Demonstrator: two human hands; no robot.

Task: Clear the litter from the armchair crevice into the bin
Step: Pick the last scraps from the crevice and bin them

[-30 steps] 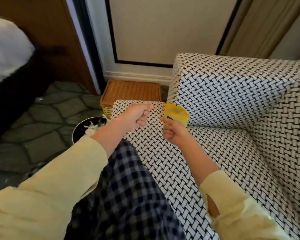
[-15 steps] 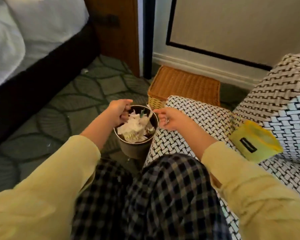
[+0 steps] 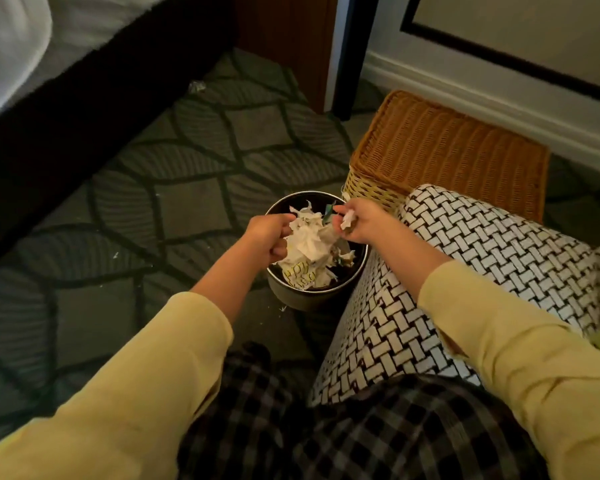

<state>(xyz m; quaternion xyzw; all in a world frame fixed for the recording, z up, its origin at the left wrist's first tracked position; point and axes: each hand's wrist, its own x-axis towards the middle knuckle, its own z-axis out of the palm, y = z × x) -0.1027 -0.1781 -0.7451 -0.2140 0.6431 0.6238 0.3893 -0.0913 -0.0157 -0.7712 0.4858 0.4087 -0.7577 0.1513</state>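
Compared with half a second ago, the bin (image 3: 293, 296) is seen nearer the middle of the frame, and both hands have been brought further over its mouth. A small white paper scrap (image 3: 347, 219) is pinched in the right hand (image 3: 362, 221) above the bin's upper right rim. The left hand (image 3: 269, 235) is curled against the crumpled paper (image 3: 309, 244) piled in the bin; whether anything is gripped cannot be told. The armchair (image 3: 471, 261) is touched by the bin at right. A wicker basket (image 3: 447, 147) is set beyond it, upper right. A bed (image 3: 49, 126) is seen across the carpet (image 3: 187, 209), upper left.
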